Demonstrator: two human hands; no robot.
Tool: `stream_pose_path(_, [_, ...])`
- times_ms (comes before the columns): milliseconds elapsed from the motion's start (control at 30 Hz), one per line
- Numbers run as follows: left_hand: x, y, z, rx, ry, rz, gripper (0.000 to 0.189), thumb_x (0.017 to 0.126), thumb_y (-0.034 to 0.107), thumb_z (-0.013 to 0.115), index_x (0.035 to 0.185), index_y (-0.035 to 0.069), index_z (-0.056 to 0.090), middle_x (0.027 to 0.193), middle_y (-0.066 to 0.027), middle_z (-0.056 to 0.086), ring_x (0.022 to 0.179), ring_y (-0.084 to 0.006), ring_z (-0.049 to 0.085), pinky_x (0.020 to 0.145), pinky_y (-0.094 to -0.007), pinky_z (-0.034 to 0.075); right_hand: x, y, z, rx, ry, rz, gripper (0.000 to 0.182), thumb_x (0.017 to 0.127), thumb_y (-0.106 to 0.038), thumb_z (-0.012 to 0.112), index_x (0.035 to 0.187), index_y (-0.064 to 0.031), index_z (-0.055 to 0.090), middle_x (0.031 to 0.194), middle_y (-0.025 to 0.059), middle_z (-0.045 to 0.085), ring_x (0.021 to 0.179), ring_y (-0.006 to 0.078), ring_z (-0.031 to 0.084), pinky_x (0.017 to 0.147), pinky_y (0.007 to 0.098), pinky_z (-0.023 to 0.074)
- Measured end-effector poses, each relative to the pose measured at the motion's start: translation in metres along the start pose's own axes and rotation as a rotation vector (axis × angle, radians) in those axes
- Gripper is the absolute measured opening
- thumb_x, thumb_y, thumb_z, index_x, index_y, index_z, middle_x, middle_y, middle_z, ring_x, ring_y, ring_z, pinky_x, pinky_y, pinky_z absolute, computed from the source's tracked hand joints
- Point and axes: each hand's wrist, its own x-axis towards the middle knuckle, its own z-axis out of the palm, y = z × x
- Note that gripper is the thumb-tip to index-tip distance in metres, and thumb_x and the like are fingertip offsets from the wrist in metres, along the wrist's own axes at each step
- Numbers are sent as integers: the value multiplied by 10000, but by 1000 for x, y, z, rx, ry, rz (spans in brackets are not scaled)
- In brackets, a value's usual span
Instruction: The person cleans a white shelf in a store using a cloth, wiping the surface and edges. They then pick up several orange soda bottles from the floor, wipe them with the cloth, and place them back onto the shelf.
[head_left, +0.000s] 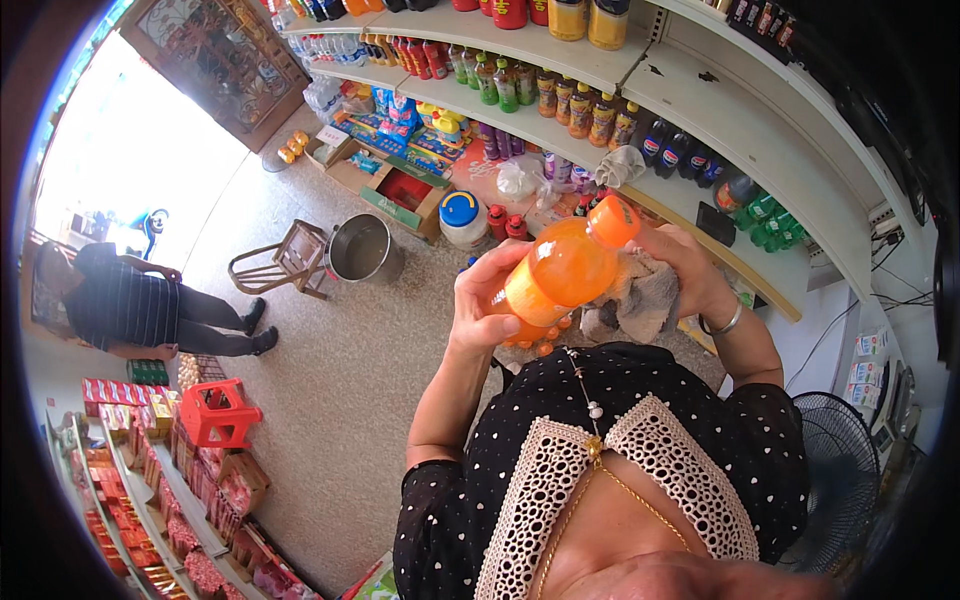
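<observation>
My left hand (487, 296) is closed around the lower part of a plastic bottle of orange drink (562, 262), which is tilted with its orange cap up and to the right. A grey and beige cloth (637, 296) hangs from my right hand (679, 262), close against the bottle's right side; the fingers are partly hidden behind the cap and cloth. Below the bottle, partly covered by it and by my body, several orange caps (545, 348) show near the floor. Another pale cloth (621, 166) lies on the edge of the shelf ahead.
Shelves (517, 109) of bottled drinks curve across the front. A metal bucket of water (366, 249) stands beside a small wooden chair (289, 259). A blue-lidded tub (463, 219) is near an open carton (405, 187). Another person (150, 300) and a red stool (217, 412) are at left; a fan (832, 457) is at right.
</observation>
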Motion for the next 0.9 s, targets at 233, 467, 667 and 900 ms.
stream_pose_path(233, [0,4,11,666,6,137,668,638,239,759,1173,-27,460,1114,-137,475,1030,-241,492,904,-349,383,-6,7,4,40,87,65,760,610,-192,751,1282,-1,451,1125,141,608,911,243,642,814,314,465])
stream_pose_path(467, [2,12,18,893,10,146,666,640,249,745,1178,-19,458,1102,-143,479,1040,-252,496,907,-362,385,-16,18,6,87,116,153,762,613,-202,761,1279,-4,449,1139,150,601,962,235,624,857,311,441])
stream_pose_path(667, [8,16,20,411,49,-218,805,665,226,718,1323,-24,327,1083,-111,510,1002,-193,520,923,-334,396,-6,15,17,99,248,166,622,742,-156,724,1253,70,450,1143,126,597,1007,155,579,913,300,424])
stream_pose_path(900, [23,3,-2,-92,65,-336,745,783,419,644,1323,-4,354,1134,-165,561,960,-256,606,764,-384,516,12,15,21,389,346,389,714,669,-135,725,1293,36,421,1094,76,592,974,116,547,877,285,423])
